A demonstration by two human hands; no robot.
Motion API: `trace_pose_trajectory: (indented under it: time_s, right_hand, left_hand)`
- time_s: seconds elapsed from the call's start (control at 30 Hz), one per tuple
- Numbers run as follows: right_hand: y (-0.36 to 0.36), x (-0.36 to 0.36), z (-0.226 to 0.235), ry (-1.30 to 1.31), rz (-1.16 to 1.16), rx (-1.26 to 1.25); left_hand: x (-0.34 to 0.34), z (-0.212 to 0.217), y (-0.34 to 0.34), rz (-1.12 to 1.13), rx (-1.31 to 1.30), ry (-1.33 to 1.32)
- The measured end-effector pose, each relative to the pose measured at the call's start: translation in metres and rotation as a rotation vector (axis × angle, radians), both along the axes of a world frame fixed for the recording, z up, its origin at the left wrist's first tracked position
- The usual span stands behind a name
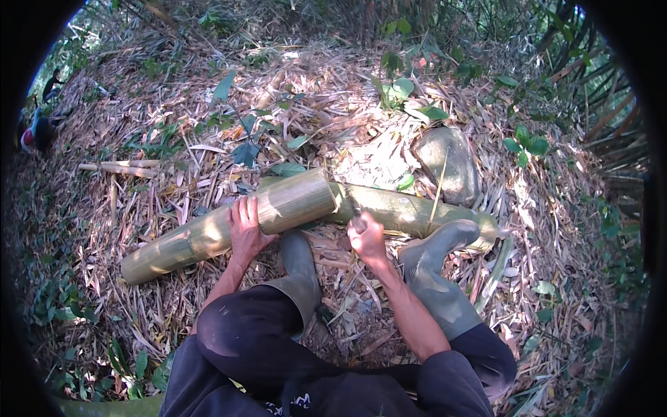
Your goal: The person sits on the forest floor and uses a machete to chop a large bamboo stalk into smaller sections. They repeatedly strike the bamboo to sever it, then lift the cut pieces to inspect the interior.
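A thick green bamboo section (208,233) slants from lower left up to the middle, its right end lying over a second bamboo section (399,210). My left hand (244,226) steadies the upper piece, its fingers bent over the near side and thumb toward my left boot. Just right of that piece's cut end, my right hand (368,240) is closed in a fist. Something dark and small shows at the top of the fist; I cannot make out what it is. The second piece extends right, behind my right boot (438,267).
My left boot (297,260) stands below the upper bamboo. A large rock (450,165) sits behind the second piece. Thin cut sticks (125,168) lie at left among dry leaves. Leafy seedlings (399,90) grow farther back. Another person (42,128) is at the far left edge.
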State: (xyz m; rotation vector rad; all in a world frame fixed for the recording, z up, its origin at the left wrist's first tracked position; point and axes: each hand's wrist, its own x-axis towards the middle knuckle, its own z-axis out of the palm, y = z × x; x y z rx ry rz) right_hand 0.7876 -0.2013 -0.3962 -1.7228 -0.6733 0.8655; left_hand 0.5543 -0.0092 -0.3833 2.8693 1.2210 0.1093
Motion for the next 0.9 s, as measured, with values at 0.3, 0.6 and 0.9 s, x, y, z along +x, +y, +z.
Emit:
trace_pose_trajectory:
  time_s: [0.3, 0.6, 0.9]
  right_hand:
    - [0.046, 0.001, 0.117, -0.202, -0.033, 0.123]
    - [-0.027, -0.009, -0.034, -0.322, 0.149, -0.557]
    - [0.054, -0.008, 0.131, -0.260, -0.097, 0.294]
  left_hand:
    - [-0.016, -0.004, 0.000, 0.029, 0.019, -0.005]
    - [-0.014, -0.002, -0.009, -0.011, -0.024, -0.033]
    - [-0.024, -0.019, -0.007, 0.046, 0.067, -0.019]
